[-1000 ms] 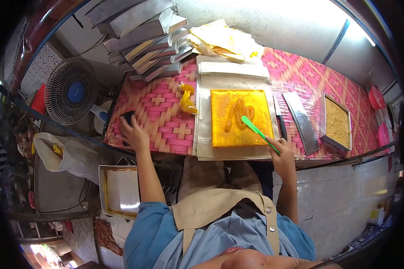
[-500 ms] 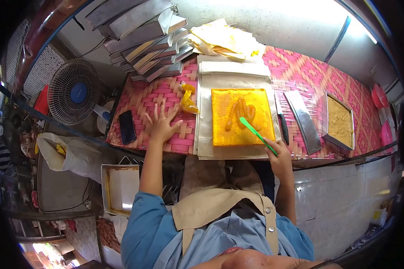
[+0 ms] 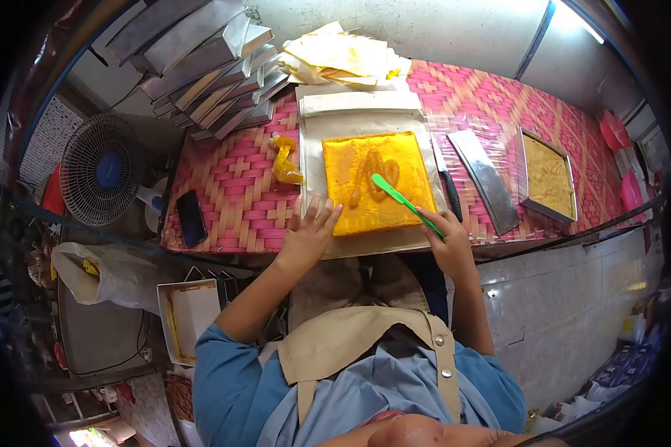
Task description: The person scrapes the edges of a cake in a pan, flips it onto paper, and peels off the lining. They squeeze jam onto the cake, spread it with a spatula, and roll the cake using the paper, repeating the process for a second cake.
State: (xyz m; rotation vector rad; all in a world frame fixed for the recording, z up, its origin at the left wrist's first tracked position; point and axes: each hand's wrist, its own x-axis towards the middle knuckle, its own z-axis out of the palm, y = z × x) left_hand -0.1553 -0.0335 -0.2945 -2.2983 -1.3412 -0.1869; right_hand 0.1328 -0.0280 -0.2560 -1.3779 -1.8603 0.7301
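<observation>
A square yellow sponge cake [image 3: 343, 210] lies on a stack of pale paper sheets [image 3: 361, 117], with squiggles of amber jam [image 3: 371, 165] on its top. My right hand [image 3: 447, 237] is closed round the handle of a green plastic spatula [image 3: 402, 200], whose blade tip rests at the edge of the jam. With fingers spread, my left hand [image 3: 309, 232] is at the cake's near left corner, over the paper's edge. Left of the paper lies a piping bag [image 3: 284, 164] of yellow-amber filling.
To the right lie a black-handled knife [image 3: 452, 195], a wide metal blade [image 3: 484, 182] and a filled cake tin [image 3: 548, 179]. Stacked metal tins [image 3: 209, 71] and stained papers [image 3: 343, 56] stand at the back. A phone [image 3: 191, 218] sits at left, beside a fan [image 3: 106, 170].
My left hand has moved right, from the tabletop beside the piping bag to the cake's near left corner. My right hand keeps the spatula on the jam. The whole view has shifted slightly.
</observation>
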